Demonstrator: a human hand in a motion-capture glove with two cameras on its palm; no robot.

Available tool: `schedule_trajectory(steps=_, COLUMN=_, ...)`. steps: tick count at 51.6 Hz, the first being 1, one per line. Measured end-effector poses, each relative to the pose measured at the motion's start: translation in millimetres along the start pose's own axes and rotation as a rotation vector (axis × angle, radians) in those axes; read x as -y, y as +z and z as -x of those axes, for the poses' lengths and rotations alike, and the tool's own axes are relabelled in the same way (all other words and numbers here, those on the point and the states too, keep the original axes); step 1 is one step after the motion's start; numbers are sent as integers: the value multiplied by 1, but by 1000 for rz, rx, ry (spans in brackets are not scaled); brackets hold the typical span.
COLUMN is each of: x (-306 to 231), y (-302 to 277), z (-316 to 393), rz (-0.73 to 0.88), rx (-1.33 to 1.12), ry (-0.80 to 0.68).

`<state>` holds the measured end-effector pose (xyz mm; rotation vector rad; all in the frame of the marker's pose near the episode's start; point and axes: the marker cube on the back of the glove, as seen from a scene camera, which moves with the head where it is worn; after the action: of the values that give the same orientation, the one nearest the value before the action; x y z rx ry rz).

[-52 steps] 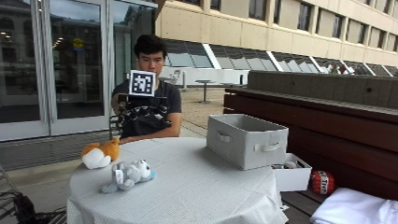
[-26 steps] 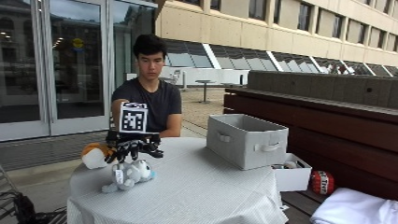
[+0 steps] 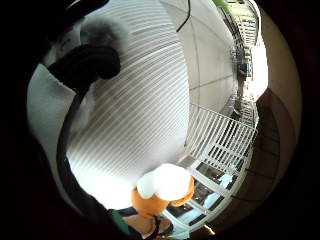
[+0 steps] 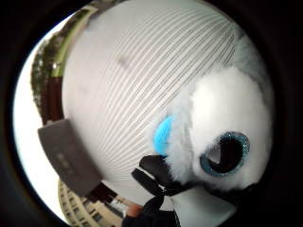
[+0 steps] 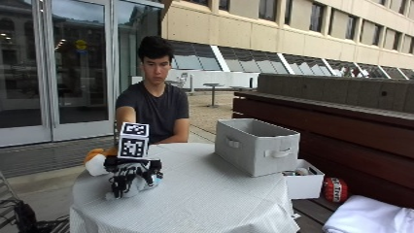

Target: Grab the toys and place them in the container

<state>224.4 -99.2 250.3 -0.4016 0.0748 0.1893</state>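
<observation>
Hand: the gloved right hand (image 5: 132, 175) is down on the white toy (image 5: 144, 182), fingers (image 5: 121, 183) curled over it, gripping it on the table (image 5: 213, 204).
White toy: under the palm, its big eye (image 4: 226, 153) close against it.
Orange toy (image 5: 95, 160): just beyond the hand, near the table edge.
Container (image 5: 256, 152): well apart from the hand, across the table.

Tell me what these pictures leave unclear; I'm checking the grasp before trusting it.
- Outside view: the gloved hand covers most of the white toy; whether the fingers close round it is hidden.
- Outside view: the gray bin hides its inside behind its walls.
- Little finger view: the orange toy is cut off at the edge.
</observation>
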Motion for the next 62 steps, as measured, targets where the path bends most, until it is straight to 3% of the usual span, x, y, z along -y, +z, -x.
schedule_trajectory(steps=32, x=-19, y=-28, z=15, rz=-166, rx=50, ry=16)
schedule_trajectory(steps=46, x=-69, y=-150, z=43, rz=-271, rx=76, ry=34)
schedule_trajectory(steps=53, x=-93, y=-214, z=77, rz=-501, rx=70, ry=-35)
schedule_trajectory(steps=62, x=-132, y=-263, z=134, rz=-563, rx=74, ry=-83)
